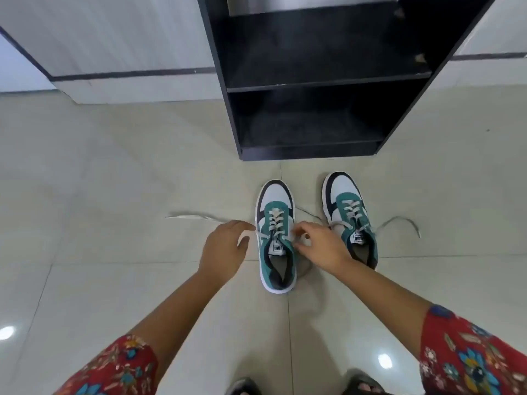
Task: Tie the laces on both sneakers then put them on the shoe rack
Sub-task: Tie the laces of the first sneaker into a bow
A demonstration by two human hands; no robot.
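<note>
1. sneakers sit side by side on the tiled floor (pixel 114 181), toes toward the shoe rack (pixel 313 86), just short of its base; the left sneaker (pixel 276 238) is the one we are working on, the right sneaker (pixel 350 220) waits beside it with its lace (pixel 405 222) trailing loose over the tiles.
2. our left hand (pixel 225 249) is closed lightly on the left lace end (pixel 194 216), which runs out flat to the side; our right hand (pixel 322 246) has its fingertips pinched together at the other end, close to the tongue.
3. to do this well, we judge we should draw both ends evenly taut first, cross them low over the tongue, then form loops of like length so the bow sits centred and snug.
4. we should keep the sneaker from sliding as we pull.
5. both shelves we can see in the rack look bare and dark; nothing stands in them, so either should take the pair.
</note>
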